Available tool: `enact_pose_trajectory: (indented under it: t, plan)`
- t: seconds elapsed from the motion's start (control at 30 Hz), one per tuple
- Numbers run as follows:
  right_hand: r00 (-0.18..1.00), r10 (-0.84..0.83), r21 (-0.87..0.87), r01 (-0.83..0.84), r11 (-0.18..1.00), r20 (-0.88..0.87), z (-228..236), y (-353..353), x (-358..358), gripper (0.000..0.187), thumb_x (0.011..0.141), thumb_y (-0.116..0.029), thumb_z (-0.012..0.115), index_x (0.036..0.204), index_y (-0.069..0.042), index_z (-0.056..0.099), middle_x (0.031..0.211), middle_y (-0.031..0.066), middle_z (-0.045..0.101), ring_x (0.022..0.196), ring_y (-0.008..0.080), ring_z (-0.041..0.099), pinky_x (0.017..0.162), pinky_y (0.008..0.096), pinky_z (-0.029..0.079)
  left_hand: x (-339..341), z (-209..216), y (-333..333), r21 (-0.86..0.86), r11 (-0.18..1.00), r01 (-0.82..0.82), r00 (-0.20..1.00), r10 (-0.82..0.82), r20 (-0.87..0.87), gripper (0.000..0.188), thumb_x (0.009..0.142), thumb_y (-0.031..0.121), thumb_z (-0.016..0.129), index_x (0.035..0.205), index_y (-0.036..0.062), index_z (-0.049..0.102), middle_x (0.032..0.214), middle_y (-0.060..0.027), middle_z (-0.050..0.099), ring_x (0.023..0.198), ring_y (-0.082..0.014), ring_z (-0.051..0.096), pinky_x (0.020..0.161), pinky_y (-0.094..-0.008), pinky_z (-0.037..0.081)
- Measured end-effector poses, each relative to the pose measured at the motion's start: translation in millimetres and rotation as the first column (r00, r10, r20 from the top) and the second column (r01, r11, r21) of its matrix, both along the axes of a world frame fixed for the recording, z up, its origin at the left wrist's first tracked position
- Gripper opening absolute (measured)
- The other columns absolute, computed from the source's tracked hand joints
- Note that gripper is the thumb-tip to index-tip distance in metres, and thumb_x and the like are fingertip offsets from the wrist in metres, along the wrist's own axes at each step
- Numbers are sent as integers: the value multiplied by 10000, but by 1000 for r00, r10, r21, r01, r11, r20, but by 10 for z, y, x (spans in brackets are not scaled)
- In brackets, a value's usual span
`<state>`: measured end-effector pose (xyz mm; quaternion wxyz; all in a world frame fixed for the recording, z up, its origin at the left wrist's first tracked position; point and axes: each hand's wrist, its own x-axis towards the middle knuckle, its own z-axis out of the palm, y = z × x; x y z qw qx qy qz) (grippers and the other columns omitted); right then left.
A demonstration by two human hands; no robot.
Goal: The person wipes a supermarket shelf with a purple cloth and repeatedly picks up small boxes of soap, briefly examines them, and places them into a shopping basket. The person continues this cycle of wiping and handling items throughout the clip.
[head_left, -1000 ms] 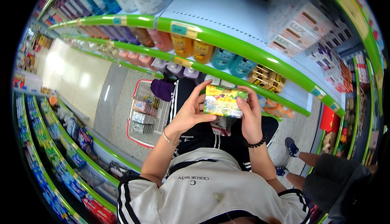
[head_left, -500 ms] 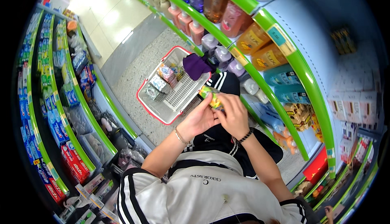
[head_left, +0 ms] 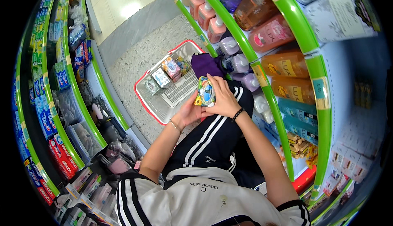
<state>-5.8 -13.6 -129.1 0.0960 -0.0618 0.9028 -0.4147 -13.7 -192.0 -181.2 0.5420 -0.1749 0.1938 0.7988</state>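
Note:
A small yellow-and-green packet [head_left: 206,91] with a blue oval on its face is held up in front of my knees. My right hand [head_left: 223,97], with a dark beaded bracelet at the wrist, grips it along the top and right side. Against its lower left edge rests my left hand [head_left: 189,110], fingers curled and partly hidden behind it. Just beyond my hands, a white shopping basket [head_left: 180,96] with a red rim stands on the floor. Inside it are several small wrapped packs [head_left: 161,77]. Dark purple cloth [head_left: 206,65] hangs at the basket's right rim.
Green-edged shelves [head_left: 264,76] with pump bottles and body-wash bottles [head_left: 288,65] rise close on my right. To the left, another shelf [head_left: 92,123] holds toothpaste boxes [head_left: 61,156] and bagged goods. Speckled floor [head_left: 127,58] runs ahead between them.
The packet has turned so its broad face with the blue oval shows, and it has risen slightly. My left thumb has come off its front. The view has shifted, and my striped trouser leg shows more.

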Motion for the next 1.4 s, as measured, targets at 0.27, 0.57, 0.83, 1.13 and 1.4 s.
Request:
enact_pose_trajectory:
  t: [0.27,0.57,0.83,1.13,1.4]
  plan:
    - [993,122,271,-117,955,-3,-661,-68,-427,989,544,-192,774,1406,-92,301,1304,181,377,1207,384,379,1027,453,337,-256,-529,49,-474,877,-74,989,3,-148,339,900,148,611,1195,56,470,1037,-39,591,884,-105,608,793,-264,527]
    - [985,-34,281,-16,960,172,-891,-143,-560,696,652,-140,681,1290,-59,414,1305,207,374,1150,382,427,959,457,392,-681,-2625,318,-568,740,-360,896,444,12,433,890,83,603,1254,92,370,1151,-113,537,976,-259,601,809,-344,557]
    - [995,-29,256,3,967,98,-921,-139,-631,521,687,-96,620,1186,-37,486,1154,166,457,1047,341,488,859,443,442,-1064,-3477,261,-698,552,-455,790,613,-30,325,893,56,585,1185,101,450,1112,-73,562,970,-233,578,815,-362,541]
    - [994,-14,222,-11,975,112,-932,-180,-620,451,699,-82,599,1139,-28,515,1102,153,472,995,335,506,834,432,448,-1001,-3932,330,-666,531,-524,491,827,273,219,905,218,598,1035,44,569,966,-95,642,902,-247,624,836,-368,552]
    - [994,-12,204,-10,979,107,-898,-175,-612,419,713,-78,584,1123,-24,523,1063,139,481,983,318,511,829,418,446,-1287,-3913,270,-711,444,-545,409,881,237,339,938,346,517,1079,42,569,1046,-133,638,969,-280,623,865,-385,545]
